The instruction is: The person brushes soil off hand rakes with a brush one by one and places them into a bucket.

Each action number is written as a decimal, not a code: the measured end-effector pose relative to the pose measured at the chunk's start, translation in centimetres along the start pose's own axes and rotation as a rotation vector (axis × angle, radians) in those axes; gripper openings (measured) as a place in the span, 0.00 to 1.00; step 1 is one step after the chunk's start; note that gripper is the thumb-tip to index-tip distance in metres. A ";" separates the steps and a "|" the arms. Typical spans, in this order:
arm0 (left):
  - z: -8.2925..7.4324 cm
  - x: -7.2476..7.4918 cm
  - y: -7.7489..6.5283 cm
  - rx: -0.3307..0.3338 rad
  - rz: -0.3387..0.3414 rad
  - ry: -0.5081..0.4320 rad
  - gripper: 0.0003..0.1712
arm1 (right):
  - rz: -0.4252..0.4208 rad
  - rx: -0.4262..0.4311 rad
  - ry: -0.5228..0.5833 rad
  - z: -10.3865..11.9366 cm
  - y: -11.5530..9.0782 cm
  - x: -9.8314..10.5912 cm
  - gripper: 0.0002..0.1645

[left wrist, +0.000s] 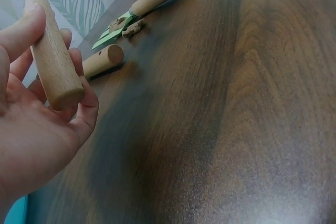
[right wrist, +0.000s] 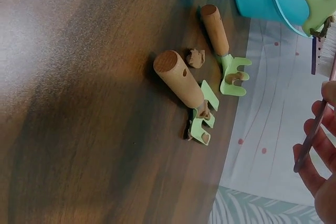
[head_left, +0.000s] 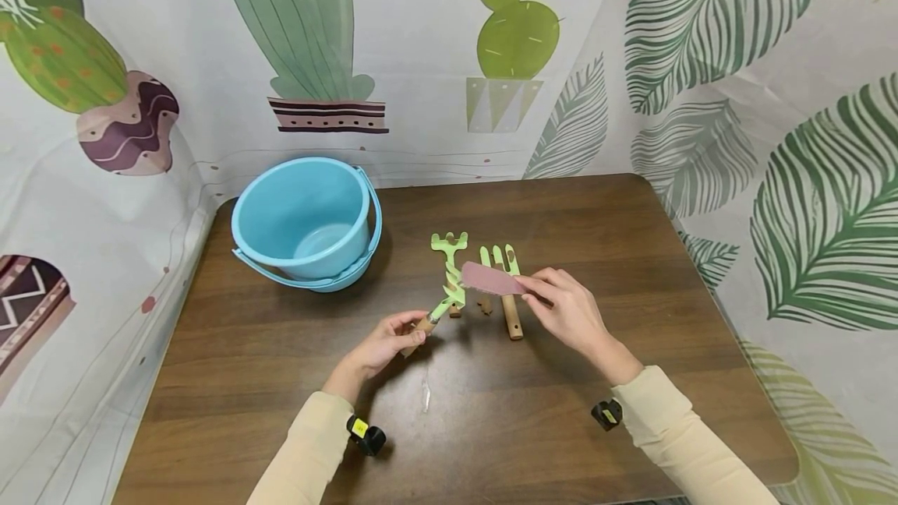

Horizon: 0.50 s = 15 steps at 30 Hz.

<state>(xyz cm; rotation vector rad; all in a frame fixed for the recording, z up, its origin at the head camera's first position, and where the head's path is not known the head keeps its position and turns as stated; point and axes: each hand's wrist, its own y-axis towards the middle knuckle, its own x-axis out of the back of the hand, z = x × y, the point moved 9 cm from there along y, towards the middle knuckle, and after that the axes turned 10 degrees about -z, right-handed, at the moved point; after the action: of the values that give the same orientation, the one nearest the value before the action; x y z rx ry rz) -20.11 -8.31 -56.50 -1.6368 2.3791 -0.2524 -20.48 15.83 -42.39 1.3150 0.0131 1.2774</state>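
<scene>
My left hand (head_left: 384, 343) grips the wooden handle (left wrist: 55, 56) of a green garden hand rake (head_left: 454, 287), held up over the table, its head pointing away. Dark dirt clings to the head, seen in the right wrist view. My right hand (head_left: 564, 309) pinches a pink brush (head_left: 489, 280) by one end. White bristles (right wrist: 329, 51) face the rake's head, right beside it. Beneath lie a second green rake (head_left: 449, 242) and a green three-pronged fork (head_left: 514, 316), both with wooden handles. Brown clumps (right wrist: 195, 57) lie between and on these two tools.
A blue bucket (head_left: 245, 236) with its handle lowered stands at the back left of the brown wooden table (head_left: 561, 443). Behind the table hangs a cloth (head_left: 421, 45) printed with cacti and leaves. Dark wrist cameras (head_left: 366, 436) sit at both sleeves.
</scene>
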 end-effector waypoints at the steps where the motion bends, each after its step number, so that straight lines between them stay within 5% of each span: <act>1: 0.0 0.0 0.0 0.000 -0.002 0.001 0.26 | -0.002 0.001 -0.002 -0.1 0.0 0.0 0.17; 15: -0.6 0.8 0.0 -0.020 -0.054 -0.032 0.23 | 0.019 -0.027 -0.064 -1.1 -0.8 0.1 0.16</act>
<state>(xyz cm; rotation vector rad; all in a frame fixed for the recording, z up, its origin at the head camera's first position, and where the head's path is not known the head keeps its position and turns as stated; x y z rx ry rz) -20.57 -9.10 -56.02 -1.7028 2.3236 -0.2105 -20.61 16.84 -43.23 1.3353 -0.0617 1.2472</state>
